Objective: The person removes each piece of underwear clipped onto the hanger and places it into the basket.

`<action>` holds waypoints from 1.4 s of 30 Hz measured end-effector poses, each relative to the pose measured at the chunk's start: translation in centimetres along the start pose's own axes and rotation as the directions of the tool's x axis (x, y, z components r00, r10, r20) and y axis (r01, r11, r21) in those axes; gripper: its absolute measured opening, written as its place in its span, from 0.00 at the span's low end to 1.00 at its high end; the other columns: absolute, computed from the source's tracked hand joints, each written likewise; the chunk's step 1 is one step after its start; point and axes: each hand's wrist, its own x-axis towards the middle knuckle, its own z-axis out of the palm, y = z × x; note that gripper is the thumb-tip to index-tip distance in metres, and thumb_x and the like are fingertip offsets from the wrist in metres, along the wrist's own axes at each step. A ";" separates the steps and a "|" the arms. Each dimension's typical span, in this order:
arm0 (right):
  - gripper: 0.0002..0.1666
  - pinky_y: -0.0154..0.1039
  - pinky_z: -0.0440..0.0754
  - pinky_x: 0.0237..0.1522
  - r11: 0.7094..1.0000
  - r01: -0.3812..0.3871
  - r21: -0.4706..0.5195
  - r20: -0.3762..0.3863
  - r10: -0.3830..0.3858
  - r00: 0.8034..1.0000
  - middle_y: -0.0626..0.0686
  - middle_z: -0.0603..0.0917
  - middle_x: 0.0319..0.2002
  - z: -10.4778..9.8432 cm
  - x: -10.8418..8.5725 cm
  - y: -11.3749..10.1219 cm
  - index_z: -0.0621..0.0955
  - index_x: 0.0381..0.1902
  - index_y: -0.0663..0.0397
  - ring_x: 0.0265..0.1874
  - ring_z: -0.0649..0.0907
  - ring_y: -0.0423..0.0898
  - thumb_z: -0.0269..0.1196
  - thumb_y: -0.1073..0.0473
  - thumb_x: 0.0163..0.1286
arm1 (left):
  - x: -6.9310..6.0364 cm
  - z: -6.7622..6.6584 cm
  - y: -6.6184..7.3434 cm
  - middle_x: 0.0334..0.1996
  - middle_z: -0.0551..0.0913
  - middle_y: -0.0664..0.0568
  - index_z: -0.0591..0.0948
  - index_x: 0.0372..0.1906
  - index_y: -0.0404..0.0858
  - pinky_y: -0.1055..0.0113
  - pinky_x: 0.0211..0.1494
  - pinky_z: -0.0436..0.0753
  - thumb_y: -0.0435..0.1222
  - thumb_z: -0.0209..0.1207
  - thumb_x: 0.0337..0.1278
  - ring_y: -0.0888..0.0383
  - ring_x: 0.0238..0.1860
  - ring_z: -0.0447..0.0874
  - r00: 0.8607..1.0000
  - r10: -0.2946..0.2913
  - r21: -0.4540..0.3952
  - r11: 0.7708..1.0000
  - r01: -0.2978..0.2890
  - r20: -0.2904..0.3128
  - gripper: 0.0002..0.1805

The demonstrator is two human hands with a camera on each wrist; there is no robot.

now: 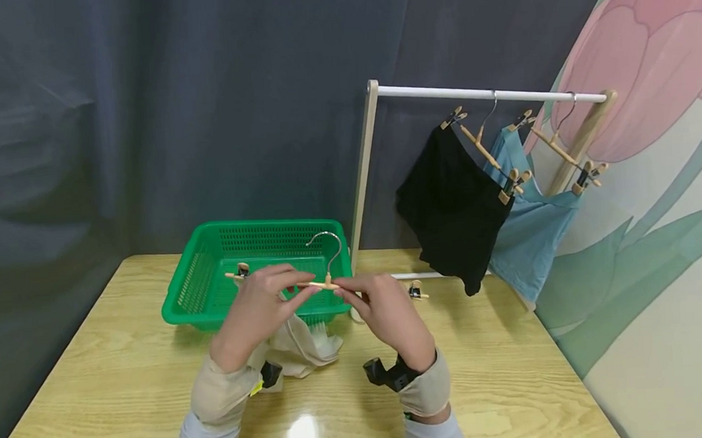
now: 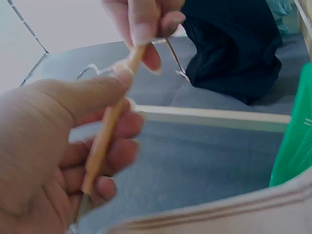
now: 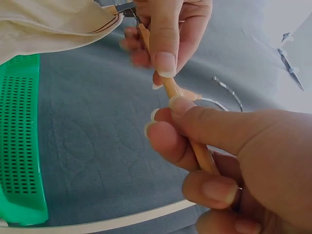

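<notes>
Both hands pinch the thin wooden bar of a clip hanger [image 1: 328, 284], whose metal hook points up. My left hand [image 1: 263, 303] holds the bar left of the hook, thumb and fingers around it. On the other side my right hand [image 1: 388, 309] grips it the same way, as the right wrist view shows with the bar [image 3: 204, 158] between thumb and fingers. One clip [image 1: 242, 271] shows past the left hand, another clip [image 1: 416, 291] past the right. A beige cloth [image 1: 301, 350] with brown stitching hangs below the left hand; its kind is hard to tell.
A green perforated basket [image 1: 178, 281] stands behind the hands on the wooden table [image 1: 127, 389]. To the right, a rack with a white rail [image 1: 428, 93] bears a black garment [image 1: 457, 207] and a light blue garment [image 1: 527, 229] on clip hangers.
</notes>
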 end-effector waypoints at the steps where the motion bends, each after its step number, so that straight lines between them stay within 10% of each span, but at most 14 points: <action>1: 0.11 0.31 0.67 0.19 1.000 0.006 -0.006 0.000 -0.006 1.000 0.40 0.75 0.17 0.1 0.0 0.1 0.91 0.49 0.46 0.14 0.68 0.33 0.68 0.57 0.70 | 0.0 0.0 0.2 0.35 0.88 0.53 0.91 0.42 0.38 0.66 0.33 0.84 0.36 0.73 0.56 0.60 0.32 0.86 1.000 -0.015 0.007 1.000 0.015 0.008 0.10; 15: 0.11 0.30 0.67 0.20 1.000 0.022 -0.016 -0.037 -0.022 0.999 0.39 0.84 0.25 -0.3 0.1 0.6 0.91 0.48 0.45 0.16 0.68 0.33 0.69 0.59 0.69 | -0.2 -3.1 -0.3 0.46 0.85 0.42 0.87 0.48 0.32 0.48 0.55 0.78 0.28 0.72 0.54 0.43 0.50 0.81 0.982 -0.018 0.075 0.997 0.033 -0.188 0.15; 21: 0.12 0.31 0.67 0.20 0.999 0.030 0.026 -0.045 -0.029 0.999 0.41 0.88 0.28 -0.7 0.2 0.9 0.91 0.49 0.48 0.16 0.69 0.36 0.69 0.60 0.69 | -0.5 -4.0 -1.7 0.47 0.86 0.45 0.85 0.54 0.33 0.55 0.46 0.82 0.30 0.70 0.59 0.51 0.42 0.83 0.986 -0.145 0.021 0.989 0.147 -0.087 0.17; 28: 0.11 0.31 0.68 0.21 0.998 0.033 0.050 -0.053 -0.030 0.998 0.42 0.90 0.35 -1.0 -0.1 1.4 0.91 0.48 0.46 0.17 0.69 0.35 0.69 0.60 0.69 | -1.5 -4.6 -2.7 0.48 0.87 0.52 0.80 0.64 0.39 0.67 0.47 0.82 0.34 0.62 0.70 0.57 0.45 0.82 0.952 -0.302 -0.174 0.936 0.307 0.058 0.20; 42: 0.11 0.30 0.66 0.20 0.994 0.042 0.102 -0.051 -0.037 0.998 0.42 0.90 0.38 -1.6 -0.4 2.0 0.91 0.48 0.47 0.16 0.67 0.35 0.69 0.60 0.69 | -2.1 -5.0 -3.2 0.46 0.86 0.58 0.84 0.57 0.46 0.71 0.51 0.77 0.36 0.61 0.72 0.64 0.47 0.80 0.935 -0.328 -0.282 0.892 0.354 0.136 0.13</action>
